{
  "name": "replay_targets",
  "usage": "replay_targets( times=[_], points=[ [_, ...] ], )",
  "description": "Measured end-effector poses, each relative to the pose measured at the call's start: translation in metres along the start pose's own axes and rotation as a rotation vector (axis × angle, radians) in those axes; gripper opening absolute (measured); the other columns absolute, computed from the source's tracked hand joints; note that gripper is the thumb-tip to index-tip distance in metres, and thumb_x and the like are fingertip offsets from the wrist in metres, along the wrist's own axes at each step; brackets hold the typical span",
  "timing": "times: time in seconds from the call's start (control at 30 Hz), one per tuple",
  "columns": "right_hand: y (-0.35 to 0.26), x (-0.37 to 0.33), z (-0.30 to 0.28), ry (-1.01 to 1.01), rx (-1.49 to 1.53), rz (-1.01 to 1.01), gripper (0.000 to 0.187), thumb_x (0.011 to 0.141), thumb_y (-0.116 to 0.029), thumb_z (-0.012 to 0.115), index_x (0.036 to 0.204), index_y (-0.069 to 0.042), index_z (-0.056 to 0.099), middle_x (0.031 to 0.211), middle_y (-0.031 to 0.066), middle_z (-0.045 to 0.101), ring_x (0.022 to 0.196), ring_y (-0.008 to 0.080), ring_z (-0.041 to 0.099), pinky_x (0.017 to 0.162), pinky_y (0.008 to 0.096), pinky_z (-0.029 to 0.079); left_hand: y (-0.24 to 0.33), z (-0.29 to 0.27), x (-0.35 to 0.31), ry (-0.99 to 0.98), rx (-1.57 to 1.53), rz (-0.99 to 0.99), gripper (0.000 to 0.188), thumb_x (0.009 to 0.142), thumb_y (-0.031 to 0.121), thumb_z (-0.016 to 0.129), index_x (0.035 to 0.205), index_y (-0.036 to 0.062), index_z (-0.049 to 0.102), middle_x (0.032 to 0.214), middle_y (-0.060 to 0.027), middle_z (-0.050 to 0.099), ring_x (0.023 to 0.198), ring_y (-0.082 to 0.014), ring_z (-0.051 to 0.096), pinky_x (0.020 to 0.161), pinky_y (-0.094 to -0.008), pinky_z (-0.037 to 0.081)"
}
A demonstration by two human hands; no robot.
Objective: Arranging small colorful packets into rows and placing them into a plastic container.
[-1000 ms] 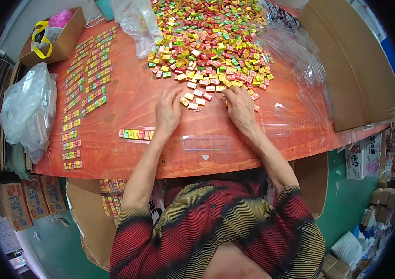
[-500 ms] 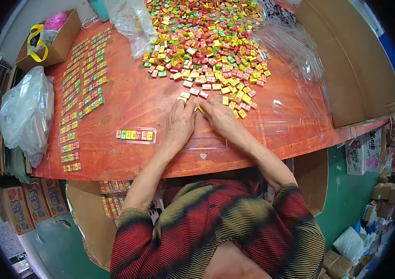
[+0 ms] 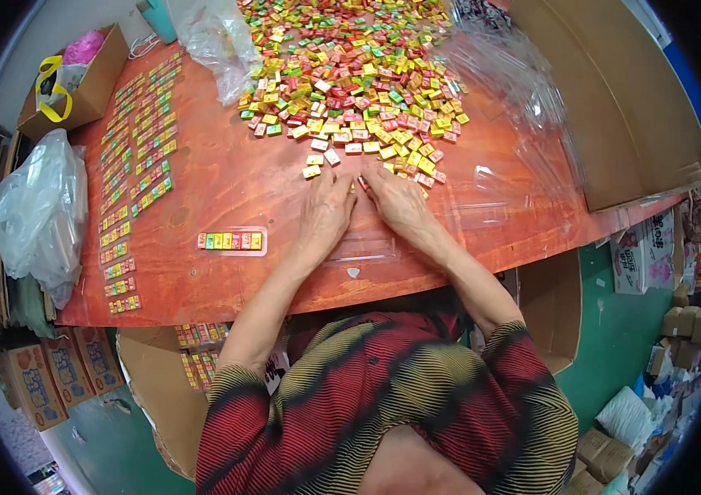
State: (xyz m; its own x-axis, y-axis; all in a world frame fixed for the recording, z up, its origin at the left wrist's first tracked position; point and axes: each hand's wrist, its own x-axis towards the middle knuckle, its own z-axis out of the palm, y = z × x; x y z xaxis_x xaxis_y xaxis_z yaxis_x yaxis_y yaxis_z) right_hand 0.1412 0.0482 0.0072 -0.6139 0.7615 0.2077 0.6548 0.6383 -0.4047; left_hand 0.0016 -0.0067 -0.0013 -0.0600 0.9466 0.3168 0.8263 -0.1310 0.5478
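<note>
On the red table, a large heap of small red, yellow and green boxes (image 3: pixel 350 91) spreads toward me. My left hand (image 3: pixel 327 206) is at the heap's near edge, fingers bent and close together; whether something is in them is hidden. Beside it, my right hand (image 3: pixel 398 202) pinches a small red box (image 3: pixel 363 183) between thumb and fingers. Loose boxes lie just beyond both hands. Under my wrists lies a clear plastic tray (image 3: pixel 358 249). To the left, another clear tray (image 3: pixel 255 250) holds a row of small boxes (image 3: pixel 226 241).
Rows of filled trays (image 3: pixel 152 140) line the table's left side. A cardboard box (image 3: pixel 103 91) and plastic bags (image 3: pixel 41 210) stand beyond them. Stacked clear trays (image 3: pixel 523 107) and a big open carton (image 3: pixel 623 99) are at the right. A lower carton (image 3: pixel 152 379) holds more filled trays.
The view has shifted slightly. My hands have drawn closer to me from the heap's edge, and a red box now shows at my right fingertips.
</note>
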Motion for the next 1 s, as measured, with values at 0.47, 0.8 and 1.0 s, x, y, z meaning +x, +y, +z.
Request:
replay_targets(
  times=[0.47, 0.8, 1.0],
  points=[
    [-0.012, -0.013, -0.012, 0.068, 0.224, -0.11, 0.018, 0.075, -0.008, 0.06, 0.093, -0.009, 0.062, 0.081, 0.0103, 0.055, 0.076, 0.0278, 0.057, 0.065, 0.0362, 0.046, -0.009, -0.041, -0.009, -0.158, -0.307, -0.244, 0.029, 0.077, 0.004, 0.059, 0.105, 0.0006, 0.055, 0.098, -0.0155, 0.052, 0.088, -0.0291, 0.056, 0.077, -0.0369, 0.045],
    [-0.024, 0.0, 0.024, 0.027, 0.056, -0.315, 0.009, 0.076, -0.012, 0.05, 0.079, -0.004, 0.055, 0.075, 0.0112, 0.051, 0.068, 0.0291, 0.056, 0.055, 0.0409, 0.044, -0.028, -0.032, -0.005, -0.124, -0.284, -0.203, 0.021, 0.079, 0.001, 0.048, 0.097, 0.0001, 0.059, 0.095, -0.0179, 0.057, 0.09, -0.0314, 0.057, 0.078, -0.0384, 0.045],
    [0.0, -0.045, -0.055, -0.061, 0.13, -0.07, 0.01, 0.079, -0.011, 0.053, 0.08, -0.002, 0.049, 0.079, 0.0169, 0.051, 0.073, 0.0357, 0.053, 0.061, 0.0436, 0.043, -0.014, -0.037, -0.011, -0.123, -0.231, -0.119, 0.026, 0.078, 0.007, 0.057, 0.103, 0.002, 0.055, 0.096, -0.0158, 0.052, 0.091, -0.0324, 0.053, 0.08, -0.0392, 0.043]
  ],
)
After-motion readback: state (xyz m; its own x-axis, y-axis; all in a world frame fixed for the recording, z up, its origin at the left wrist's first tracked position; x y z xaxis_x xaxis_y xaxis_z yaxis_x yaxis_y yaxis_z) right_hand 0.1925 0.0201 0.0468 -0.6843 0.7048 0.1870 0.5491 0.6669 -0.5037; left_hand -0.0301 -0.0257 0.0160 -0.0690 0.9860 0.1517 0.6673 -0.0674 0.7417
